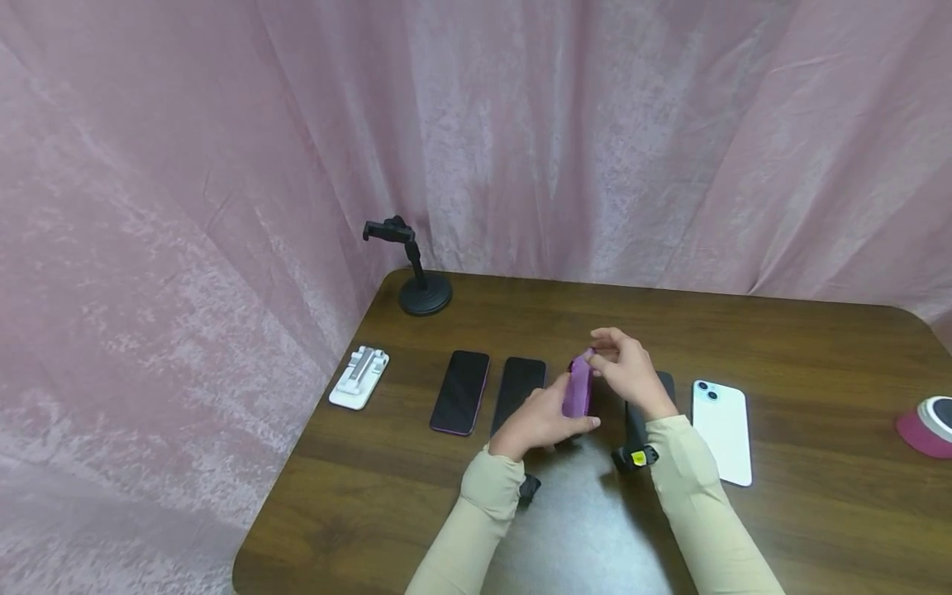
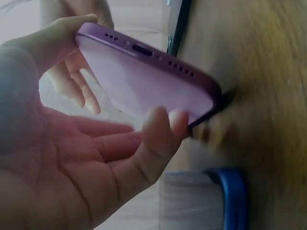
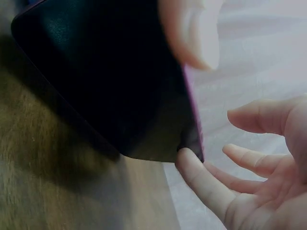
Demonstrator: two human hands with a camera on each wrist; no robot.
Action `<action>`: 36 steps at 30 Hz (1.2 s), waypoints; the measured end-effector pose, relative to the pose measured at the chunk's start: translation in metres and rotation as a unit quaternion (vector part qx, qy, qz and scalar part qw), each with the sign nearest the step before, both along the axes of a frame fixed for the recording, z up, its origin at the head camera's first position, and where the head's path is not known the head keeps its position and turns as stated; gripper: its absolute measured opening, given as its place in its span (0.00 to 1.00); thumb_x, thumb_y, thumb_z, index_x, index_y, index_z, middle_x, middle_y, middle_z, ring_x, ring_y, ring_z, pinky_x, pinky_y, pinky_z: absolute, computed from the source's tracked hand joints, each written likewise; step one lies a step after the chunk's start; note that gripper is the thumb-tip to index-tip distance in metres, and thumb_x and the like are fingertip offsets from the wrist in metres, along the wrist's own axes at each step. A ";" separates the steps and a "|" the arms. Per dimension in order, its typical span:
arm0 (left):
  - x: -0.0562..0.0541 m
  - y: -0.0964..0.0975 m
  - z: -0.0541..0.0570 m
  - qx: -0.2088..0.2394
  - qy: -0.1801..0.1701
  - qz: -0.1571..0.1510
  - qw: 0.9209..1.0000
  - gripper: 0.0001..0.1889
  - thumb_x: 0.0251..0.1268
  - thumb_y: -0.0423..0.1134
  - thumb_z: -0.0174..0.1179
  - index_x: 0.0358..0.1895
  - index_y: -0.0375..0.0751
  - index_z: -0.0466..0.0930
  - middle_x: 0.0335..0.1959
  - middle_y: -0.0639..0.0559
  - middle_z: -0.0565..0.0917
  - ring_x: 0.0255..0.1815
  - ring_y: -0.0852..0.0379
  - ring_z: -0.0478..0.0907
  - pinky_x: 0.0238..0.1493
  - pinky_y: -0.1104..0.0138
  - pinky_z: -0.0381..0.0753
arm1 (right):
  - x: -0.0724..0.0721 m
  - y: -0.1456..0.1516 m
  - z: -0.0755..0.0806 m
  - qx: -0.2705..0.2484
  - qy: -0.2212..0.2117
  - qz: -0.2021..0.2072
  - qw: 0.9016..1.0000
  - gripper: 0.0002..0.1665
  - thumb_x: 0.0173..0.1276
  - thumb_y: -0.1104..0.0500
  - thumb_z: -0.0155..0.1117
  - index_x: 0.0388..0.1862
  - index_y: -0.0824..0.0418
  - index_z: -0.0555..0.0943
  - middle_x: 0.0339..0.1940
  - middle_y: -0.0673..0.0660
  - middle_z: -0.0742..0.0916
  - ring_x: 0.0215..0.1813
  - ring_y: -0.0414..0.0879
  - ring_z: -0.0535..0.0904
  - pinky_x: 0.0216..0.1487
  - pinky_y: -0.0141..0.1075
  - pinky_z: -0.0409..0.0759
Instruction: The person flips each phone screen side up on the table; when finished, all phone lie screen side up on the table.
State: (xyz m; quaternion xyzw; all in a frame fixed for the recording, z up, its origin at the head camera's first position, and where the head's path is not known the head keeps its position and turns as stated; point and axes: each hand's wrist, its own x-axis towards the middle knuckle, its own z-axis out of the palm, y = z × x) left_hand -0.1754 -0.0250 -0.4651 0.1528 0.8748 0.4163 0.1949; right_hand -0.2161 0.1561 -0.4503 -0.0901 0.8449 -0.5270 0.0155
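Note:
A purple phone [image 1: 577,388] is raised above the table on a tilt. My left hand [image 1: 540,420] grips it by its edges, thumb on one side and fingertips on the other. The left wrist view shows its purple lower edge [image 2: 144,50] with the charging port. In the right wrist view its dark glossy face [image 3: 105,81] is turned toward that camera. My right hand [image 1: 628,376] is at the phone's upper corner, one fingertip touching it and the thumb apart. A black-screened phone [image 1: 522,384] lies just left of the raised one, partly behind my left hand.
Another dark phone [image 1: 461,392] lies further left, beside a white folded stand [image 1: 359,378]. A black phone holder [image 1: 422,291] stands at the back left. Near my right wrist are a partly hidden dark phone [image 1: 667,384] and a white phone [image 1: 720,430]. A pink-and-white round object [image 1: 925,430] sits far right.

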 end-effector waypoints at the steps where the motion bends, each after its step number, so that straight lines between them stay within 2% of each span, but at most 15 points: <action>1: 0.000 -0.002 0.000 0.007 -0.006 -0.002 1.000 0.44 0.64 0.53 0.69 0.77 0.38 0.59 0.53 0.44 0.83 0.33 0.56 0.81 0.33 0.65 0.81 | 0.000 0.000 -0.001 -0.012 0.001 0.003 1.000 0.23 0.73 0.70 0.58 0.64 0.78 0.70 0.57 0.77 0.80 0.53 0.67 0.82 0.47 0.46 0.84; 6: 0.000 -0.009 0.002 0.040 -0.017 -0.013 0.999 0.35 0.68 0.49 0.67 0.73 0.39 0.66 0.45 0.46 0.84 0.24 0.55 0.80 0.26 0.65 0.79 | -0.001 -0.001 -0.010 -0.054 -0.016 0.024 0.998 0.24 0.73 0.73 0.54 0.66 0.81 0.67 0.61 0.79 0.76 0.59 0.69 0.79 0.52 0.44 0.83; 9: 0.001 -0.010 0.004 0.045 -0.014 -0.020 0.999 0.32 0.69 0.47 0.66 0.71 0.41 0.68 0.39 0.49 0.84 0.21 0.52 0.79 0.22 0.64 0.78 | 0.000 -0.001 -0.013 -0.061 -0.042 0.035 0.997 0.27 0.73 0.73 0.53 0.69 0.80 0.64 0.66 0.79 0.73 0.63 0.69 0.76 0.56 0.47 0.80; 12: 0.001 -0.011 0.005 0.044 -0.010 -0.025 0.999 0.29 0.70 0.46 0.66 0.70 0.41 0.70 0.36 0.50 0.84 0.21 0.52 0.79 0.22 0.64 0.78 | 0.001 0.001 -0.013 -0.067 -0.057 0.043 0.995 0.30 0.72 0.73 0.53 0.71 0.79 0.62 0.67 0.78 0.72 0.64 0.69 0.75 0.60 0.51 0.77; 19: -0.001 -0.016 0.006 0.052 -0.008 -0.010 0.999 0.32 0.68 0.43 0.67 0.72 0.38 0.69 0.43 0.48 0.86 0.30 0.59 0.81 0.33 0.65 0.82 | -0.001 0.003 -0.014 -0.062 -0.068 0.055 0.994 0.31 0.71 0.71 0.56 0.72 0.76 0.63 0.69 0.75 0.73 0.67 0.67 0.73 0.64 0.57 0.72; 25: -0.001 -0.020 0.010 0.059 -0.006 0.005 0.998 0.33 0.67 0.39 0.68 0.73 0.36 0.69 0.43 0.46 0.86 0.27 0.59 0.83 0.29 0.66 0.82 | -0.002 -0.001 -0.021 -0.070 -0.074 0.087 0.991 0.34 0.72 0.70 0.60 0.73 0.77 0.61 0.70 0.76 0.72 0.69 0.69 0.71 0.66 0.58 0.70; 31: -0.001 -0.017 0.014 0.048 0.004 0.011 0.999 0.30 0.67 0.35 0.68 0.71 0.34 0.71 0.39 0.49 0.85 0.22 0.59 0.81 0.21 0.67 0.79 | -0.001 0.000 -0.025 -0.071 -0.086 0.102 0.989 0.35 0.71 0.70 0.61 0.73 0.79 0.61 0.69 0.77 0.72 0.71 0.68 0.68 0.66 0.56 0.69; 36: -0.001 -0.013 0.015 0.050 0.003 0.014 0.999 0.30 0.67 0.33 0.68 0.71 0.32 0.71 0.37 0.50 0.85 0.21 0.58 0.81 0.19 0.66 0.77 | 0.000 0.002 -0.025 -0.055 -0.088 0.109 0.989 0.38 0.70 0.69 0.63 0.74 0.78 0.59 0.70 0.76 0.71 0.71 0.70 0.67 0.67 0.58 0.68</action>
